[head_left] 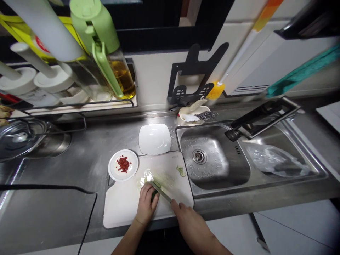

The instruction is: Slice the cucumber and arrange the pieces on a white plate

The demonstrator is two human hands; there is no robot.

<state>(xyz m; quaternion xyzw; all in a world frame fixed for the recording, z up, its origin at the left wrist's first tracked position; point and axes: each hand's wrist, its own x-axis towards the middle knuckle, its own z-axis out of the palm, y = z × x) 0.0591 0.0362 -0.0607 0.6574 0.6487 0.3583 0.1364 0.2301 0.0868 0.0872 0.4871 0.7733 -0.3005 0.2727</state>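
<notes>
My left hand [146,199] is closed over a dark green cucumber [154,194] on the white cutting board [120,206]. In my right hand [183,214] is a kitchen knife [165,196], its blade slanting up and left to the cucumber, beside my left fingertips. A pale green slice [157,184] lies against the blade's far side. The board is wet around the cut, and green peelings [181,171] rest near its right edge. A small white plate [113,172] with chopped red pieces [123,164] overlaps the board's upper left corner. My left hand hides part of the cucumber.
Behind the board sits a square white dish [154,139]. A steel sink [220,170] with a black faucet [247,120] adjoins on the right, a plastic bag [276,161] beyond. An oil bottle [120,76] stands on the rack at left. A black cable [47,187] crosses the counter.
</notes>
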